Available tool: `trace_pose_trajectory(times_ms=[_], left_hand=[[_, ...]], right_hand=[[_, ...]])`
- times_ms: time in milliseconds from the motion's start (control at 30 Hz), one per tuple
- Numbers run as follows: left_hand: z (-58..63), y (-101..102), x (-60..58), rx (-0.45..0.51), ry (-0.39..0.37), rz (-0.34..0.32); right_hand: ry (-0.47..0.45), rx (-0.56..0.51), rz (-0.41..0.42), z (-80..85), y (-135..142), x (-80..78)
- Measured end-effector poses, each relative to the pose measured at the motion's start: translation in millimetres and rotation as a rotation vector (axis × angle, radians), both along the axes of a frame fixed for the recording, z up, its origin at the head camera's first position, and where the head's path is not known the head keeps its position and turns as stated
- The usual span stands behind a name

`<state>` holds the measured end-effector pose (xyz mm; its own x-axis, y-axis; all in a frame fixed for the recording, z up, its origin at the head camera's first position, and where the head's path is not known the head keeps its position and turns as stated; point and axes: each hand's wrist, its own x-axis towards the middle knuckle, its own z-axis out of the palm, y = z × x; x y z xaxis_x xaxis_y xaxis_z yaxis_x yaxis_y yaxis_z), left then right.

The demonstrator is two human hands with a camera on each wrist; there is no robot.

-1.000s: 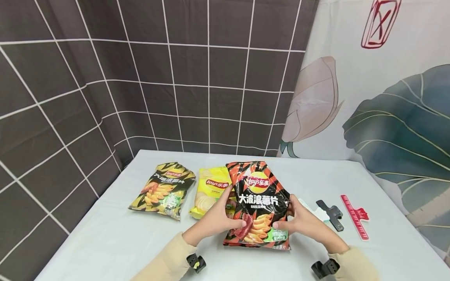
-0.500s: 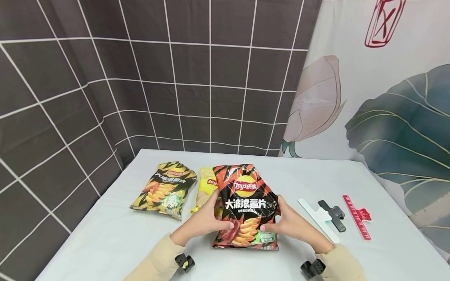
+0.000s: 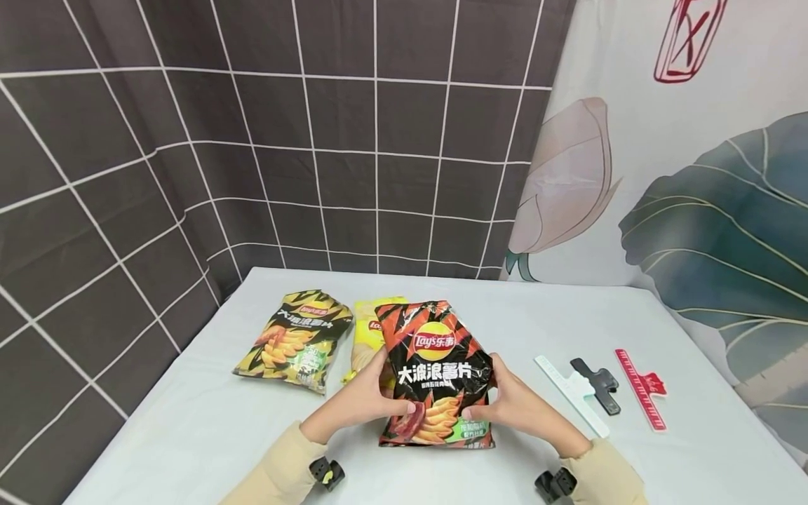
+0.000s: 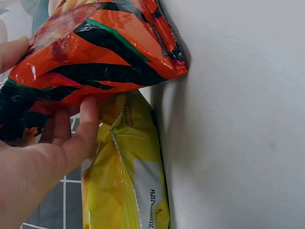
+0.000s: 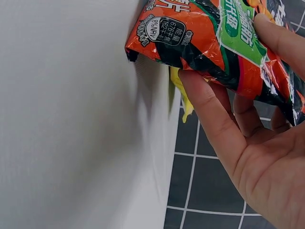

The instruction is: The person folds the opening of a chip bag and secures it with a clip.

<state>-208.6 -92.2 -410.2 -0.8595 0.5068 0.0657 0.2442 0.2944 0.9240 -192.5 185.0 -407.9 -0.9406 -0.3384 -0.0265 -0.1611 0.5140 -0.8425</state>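
A red and black chip bag [image 3: 435, 372] is gripped from both sides, its front tilted toward the head camera and its lower edge close to the white table. My left hand [image 3: 366, 396] has its thumb on the bag's front and fingers curled behind the left side. On the opposite side my right hand [image 3: 508, 400] holds it likewise, thumb on the front near the green patch. In the left wrist view the fingers of my left hand [image 4: 52, 148] press under the bag, beside a yellow chip bag [image 4: 124, 176]. The right wrist view shows my right hand [image 5: 248, 124] cupping the bag.
Behind the held bag stands the yellow chip bag [image 3: 368, 337], partly covered. A gold and black chip bag [image 3: 297, 340] lies to the left. Right of my hand lie a white clip [image 3: 571, 393], a black clip [image 3: 596, 386] and a red clip [image 3: 640, 389] on the table [image 3: 189, 421].
Both hands have moved the red and black bag to the left, in front of the yellow bag, covering more of it. The white clip has come fully into sight.
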Motion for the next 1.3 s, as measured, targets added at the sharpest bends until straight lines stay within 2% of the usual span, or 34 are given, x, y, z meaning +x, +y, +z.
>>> trace_pose_trajectory(times_ms=[233,467,533,667,800,1000,1200,1300], left_hand=[[-2.8,-3,-5.9,0.034,-0.04,0.036],[6.6,-7,-12.7,0.147,-0.118,0.075],[9.4,-8,-15.1,0.177,-0.13,0.102],[15.4,-11,-21.8,0.179,-0.14,0.181],[25.3,-10,-32.8,0.16,-0.106,0.226],[43.5,-8,-50.1,0.151,-0.027,0.236],[59.0,-3,-63.4,0.069,0.098,0.198],[64.9,0,-67.7,0.017,0.154,0.185]], right_hand=[[-0.02,-0.031,0.059,1.0,3,-1.1],[-0.053,-0.13,0.088,1.8,8,-2.0],[-0.052,-0.168,0.095,1.0,9,-2.6],[-0.001,-0.191,0.074,-0.3,9,-3.5],[0.055,-0.165,-0.02,0.4,7,-3.6],[0.075,-0.164,-0.176,4.3,3,-2.4],[0.093,-0.187,-0.235,4.5,3,-0.7],[0.074,-0.222,-0.248,4.0,3,-1.1]])
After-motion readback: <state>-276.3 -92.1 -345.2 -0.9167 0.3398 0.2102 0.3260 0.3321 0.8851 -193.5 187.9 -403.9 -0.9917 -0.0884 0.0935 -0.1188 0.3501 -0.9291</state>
